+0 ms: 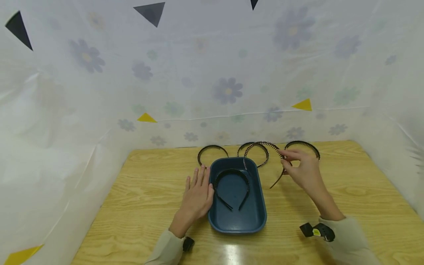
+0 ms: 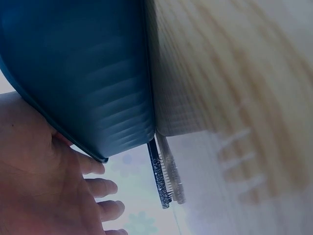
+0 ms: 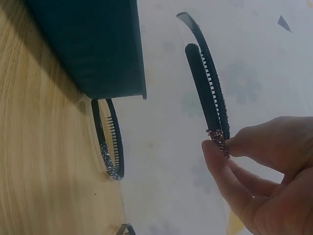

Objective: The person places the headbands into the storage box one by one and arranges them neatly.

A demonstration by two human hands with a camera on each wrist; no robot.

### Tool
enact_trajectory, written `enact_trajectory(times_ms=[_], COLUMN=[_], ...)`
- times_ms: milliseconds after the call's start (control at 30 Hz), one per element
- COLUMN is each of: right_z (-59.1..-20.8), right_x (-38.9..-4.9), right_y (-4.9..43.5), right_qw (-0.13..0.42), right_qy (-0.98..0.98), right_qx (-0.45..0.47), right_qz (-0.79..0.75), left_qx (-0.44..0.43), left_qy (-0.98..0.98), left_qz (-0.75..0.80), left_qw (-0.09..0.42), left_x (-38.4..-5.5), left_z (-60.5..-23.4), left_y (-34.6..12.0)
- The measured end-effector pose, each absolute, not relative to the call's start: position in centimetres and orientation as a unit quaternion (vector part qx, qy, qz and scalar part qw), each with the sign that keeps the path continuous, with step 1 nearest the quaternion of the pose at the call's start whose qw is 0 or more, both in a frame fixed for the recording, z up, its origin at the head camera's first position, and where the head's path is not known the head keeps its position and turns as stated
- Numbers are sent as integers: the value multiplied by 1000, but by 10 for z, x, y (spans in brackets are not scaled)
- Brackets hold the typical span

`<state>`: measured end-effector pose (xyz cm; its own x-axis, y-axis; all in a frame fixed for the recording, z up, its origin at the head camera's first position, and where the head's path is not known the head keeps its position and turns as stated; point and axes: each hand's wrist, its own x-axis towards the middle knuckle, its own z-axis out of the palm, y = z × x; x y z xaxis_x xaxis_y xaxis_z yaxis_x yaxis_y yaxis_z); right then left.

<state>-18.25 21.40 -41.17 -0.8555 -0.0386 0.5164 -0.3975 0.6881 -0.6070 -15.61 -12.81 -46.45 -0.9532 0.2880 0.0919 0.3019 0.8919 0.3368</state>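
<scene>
A blue plastic tray (image 1: 236,223) stands on the table with a black headband (image 1: 232,170) lying inside. My left hand (image 1: 196,197), fingers straight, rests against the tray's left side; the left wrist view shows the fingers (image 2: 101,187) by its rim. Between thumb and fingertips, my right hand (image 1: 304,173) pinches a thin toothed headband (image 3: 203,88) with pinkish glitter at the gripped part. It is held up off the table, over and beside the tray's right edge. Its far end overlaps the tray in the head view.
Behind the tray lie more black toothed headbands: one at left (image 1: 212,147), one in the middle (image 1: 266,154) and one at right (image 1: 301,142). The wooden table (image 1: 142,206) meets a flower-patterned white sheet (image 1: 198,88) at the back and sides.
</scene>
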Motion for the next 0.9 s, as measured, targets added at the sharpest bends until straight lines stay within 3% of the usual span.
enact_trajectory(times_ms=[900], right_z=[-422], right_x=[-184], right_y=[169], right_qw=[222], right_qy=[-874], right_qx=[161], right_qz=[402], left_qx=[-149], left_qy=[-972], left_qz=[-181], left_qw=[17], left_x=[-159], left_z=[-462], left_y=[-125])
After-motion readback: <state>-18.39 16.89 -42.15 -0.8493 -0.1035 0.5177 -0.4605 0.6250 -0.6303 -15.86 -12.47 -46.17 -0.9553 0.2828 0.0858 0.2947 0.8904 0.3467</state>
